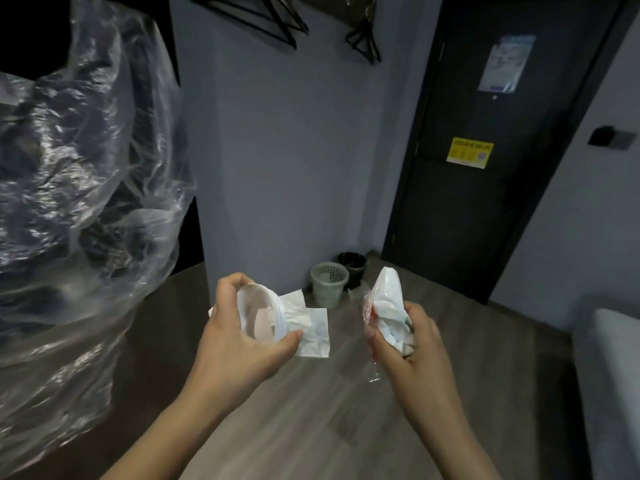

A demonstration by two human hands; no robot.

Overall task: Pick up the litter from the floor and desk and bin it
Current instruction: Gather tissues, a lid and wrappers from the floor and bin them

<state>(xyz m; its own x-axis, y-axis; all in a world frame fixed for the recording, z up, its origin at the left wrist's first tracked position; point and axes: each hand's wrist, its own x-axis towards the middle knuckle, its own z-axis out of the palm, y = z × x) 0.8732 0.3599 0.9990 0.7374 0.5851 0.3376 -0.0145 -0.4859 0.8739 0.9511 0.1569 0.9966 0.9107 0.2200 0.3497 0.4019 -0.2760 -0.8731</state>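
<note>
Both hands full of litter, two bins ahead on the floor.
A large crinkled sheet of glossy clear plastic (69, 202) billows at the left above the wood-grain plank floor (311, 410). By the grey wall stand a pale green perforated plastic bin (328, 284) and, just behind it, a round black-lined bin (353, 263). The left hand (242, 327) curls round a shallow round white plastic cup (263, 317) and a creased white tissue (311, 327); the right hand (412, 344) clutches a crumpled white plastic wrapper (389, 299).

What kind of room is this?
Probably a hotel or guest room: the dark door carries a yellow Wi-Fi sticker and a printed notice, and black hangers hang on the wall.
</note>
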